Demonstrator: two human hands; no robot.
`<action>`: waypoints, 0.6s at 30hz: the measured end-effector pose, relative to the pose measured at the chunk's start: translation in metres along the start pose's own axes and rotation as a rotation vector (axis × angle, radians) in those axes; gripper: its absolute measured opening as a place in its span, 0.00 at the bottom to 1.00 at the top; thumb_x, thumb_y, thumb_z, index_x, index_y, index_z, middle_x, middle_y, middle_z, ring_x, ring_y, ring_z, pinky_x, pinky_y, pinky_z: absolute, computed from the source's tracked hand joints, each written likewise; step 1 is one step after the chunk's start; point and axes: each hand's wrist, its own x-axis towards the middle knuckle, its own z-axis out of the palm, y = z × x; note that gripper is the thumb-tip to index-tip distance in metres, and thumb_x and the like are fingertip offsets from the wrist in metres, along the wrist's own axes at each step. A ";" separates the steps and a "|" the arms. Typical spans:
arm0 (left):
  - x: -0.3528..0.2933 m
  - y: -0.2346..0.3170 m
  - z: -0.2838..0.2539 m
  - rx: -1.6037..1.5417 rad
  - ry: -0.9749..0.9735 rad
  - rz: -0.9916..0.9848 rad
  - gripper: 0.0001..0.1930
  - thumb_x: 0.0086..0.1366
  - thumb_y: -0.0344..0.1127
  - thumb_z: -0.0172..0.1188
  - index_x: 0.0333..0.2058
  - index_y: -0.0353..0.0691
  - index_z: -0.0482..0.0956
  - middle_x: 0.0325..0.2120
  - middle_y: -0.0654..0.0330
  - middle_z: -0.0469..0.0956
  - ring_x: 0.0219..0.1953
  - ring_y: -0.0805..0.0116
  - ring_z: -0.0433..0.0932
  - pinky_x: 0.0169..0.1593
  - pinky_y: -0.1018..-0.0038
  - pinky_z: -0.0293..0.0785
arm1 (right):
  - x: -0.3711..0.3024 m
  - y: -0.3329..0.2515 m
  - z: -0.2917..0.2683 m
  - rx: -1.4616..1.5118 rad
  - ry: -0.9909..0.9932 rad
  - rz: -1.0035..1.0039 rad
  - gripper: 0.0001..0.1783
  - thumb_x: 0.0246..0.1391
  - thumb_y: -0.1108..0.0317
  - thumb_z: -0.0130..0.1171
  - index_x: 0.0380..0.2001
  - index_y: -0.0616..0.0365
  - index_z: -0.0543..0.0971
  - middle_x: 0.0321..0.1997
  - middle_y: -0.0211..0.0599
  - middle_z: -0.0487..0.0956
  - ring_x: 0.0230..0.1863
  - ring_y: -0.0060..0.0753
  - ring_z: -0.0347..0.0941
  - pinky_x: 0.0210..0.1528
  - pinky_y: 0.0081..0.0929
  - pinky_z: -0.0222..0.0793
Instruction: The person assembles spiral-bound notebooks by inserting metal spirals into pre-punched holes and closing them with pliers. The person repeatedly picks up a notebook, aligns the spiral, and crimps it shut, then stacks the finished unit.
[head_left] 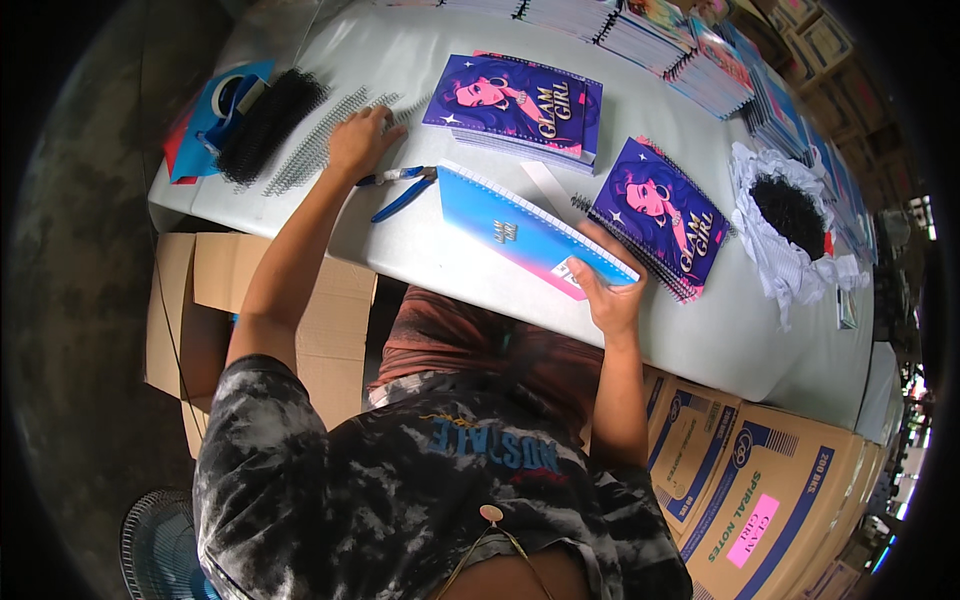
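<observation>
My right hand (608,290) grips the lower right corner of a notebook (515,235) with a blue and pink cover, thumb on top. A row of holes runs along the notebook's upper edge, and no coil shows in it. Over on the left, my left hand (365,140) reaches to loose spiral binding coils (322,140) spread on the table, its fingers apart. Blue-handled pliers (400,190) lie between that hand and the notebook. Behind the notebook sits a stack of purple-covered notebooks (510,105). Spiral-bound notebooks (655,215) lie right of my right hand.
A dense bunch of black coils (270,125) rests at the left beside a tape roll (238,98). White wrapping (765,240) holds more black coils at the right. Bound notebooks (690,60) line the far edge. Cardboard boxes (770,490) stand below the table (420,245).
</observation>
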 end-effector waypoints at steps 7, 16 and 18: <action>-0.006 0.033 -0.043 -1.089 -0.032 0.080 0.15 0.57 0.27 0.39 0.42 0.33 0.70 0.26 0.63 0.70 0.24 0.79 0.62 0.29 0.84 0.61 | 0.001 0.014 -0.012 -0.065 0.018 -0.074 0.15 0.48 0.77 0.59 0.42 0.68 0.76 0.43 0.42 0.78 0.43 0.25 0.73 0.47 0.21 0.66; -0.055 0.073 -0.077 -1.061 -0.365 0.145 0.20 0.66 0.47 0.48 0.28 0.33 0.74 0.24 0.65 0.70 0.30 0.79 0.65 0.37 0.81 0.65 | -0.001 0.012 -0.006 -0.085 0.044 -0.033 0.15 0.48 0.78 0.59 0.41 0.67 0.76 0.42 0.41 0.78 0.41 0.23 0.73 0.45 0.20 0.67; -0.054 0.072 -0.074 -1.090 -0.377 0.099 0.20 0.66 0.48 0.48 0.28 0.34 0.74 0.20 0.66 0.68 0.27 0.80 0.63 0.34 0.82 0.63 | -0.002 0.012 -0.006 -0.079 0.049 -0.027 0.14 0.48 0.78 0.59 0.41 0.67 0.77 0.41 0.41 0.79 0.41 0.23 0.73 0.45 0.20 0.68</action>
